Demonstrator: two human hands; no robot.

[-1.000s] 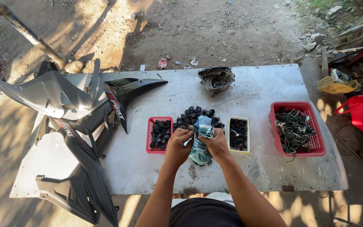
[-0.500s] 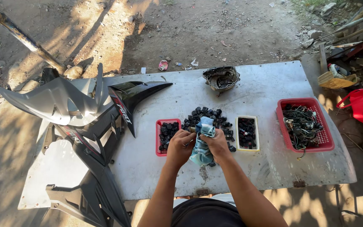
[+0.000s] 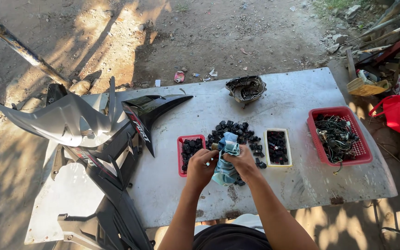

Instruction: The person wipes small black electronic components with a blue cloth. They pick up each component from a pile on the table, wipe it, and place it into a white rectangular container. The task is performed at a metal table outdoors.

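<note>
While both hands are meeting over the middle of the grey metal table (image 3: pixel 292 185), a crumpled light-blue cloth (image 3: pixel 227 159) is being gripped between them: the left hand (image 3: pixel 201 164) is closing its fingers on the cloth's left edge, and the right hand (image 3: pixel 241 159) is pinching the cloth from the other side, with whatever small piece may be inside the folds staying hidden. Just behind the cloth, a loose heap of small black plastic parts (image 3: pixel 234 130) is lying bare on the tabletop. Beside the left hand, a small red basket (image 3: pixel 181 155) is holding more of the same black parts, and just right of the heap a white rectangular tray (image 3: pixel 277 147) is carrying another batch of them. Farther right, a larger red basket (image 3: pixel 364 150) is holding a tangle of dark wires. At the far edge, a grey metal engine cover (image 3: pixel 246 88) is sitting alone, while black and grey motorcycle fairing panels (image 3: pixel 93 134) are sprawling across the table's left end.
</note>
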